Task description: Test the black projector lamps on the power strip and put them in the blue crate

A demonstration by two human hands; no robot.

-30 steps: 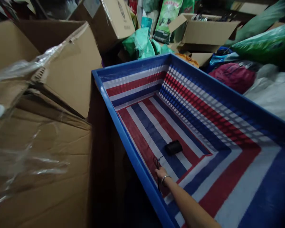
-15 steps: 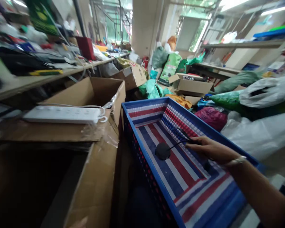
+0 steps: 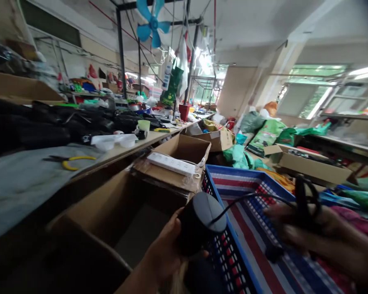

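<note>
Fingers of our left hand (image 3: pixel 164 255) curl around the black round device (image 3: pixel 202 222), closed on its side, low in the middle of the view; the fingertips themselves are hidden behind it. From its flat top a thin black cord (image 3: pixel 248 197) runs toward 3 o'clock to our right hand (image 3: pixel 309 234), which is badly blurred; it seems closed about a looped bundle of that cord, though we cannot tell how firmly. A small dark plug-like piece hangs under that hand, too smeared to make out.

Just beneath, at 5 o'clock, lies the blue crate (image 3: pixel 230 245), lined with a red, white and blue striped sheet; its near end is cut off by the lower edge. The device sits over the crate's left rim. At 8 o'clock an open cardboard box (image 3: pixel 88 220) shows a deep dark inside, with room between it and the crate. At 12 o'clock a white power strip (image 3: pixel 171 163) rests on another box. The counter (image 3: pixel 33 175) stretches away at 10 o'clock, carrying yellow-handled pliers (image 3: pixel 70 161).
</note>
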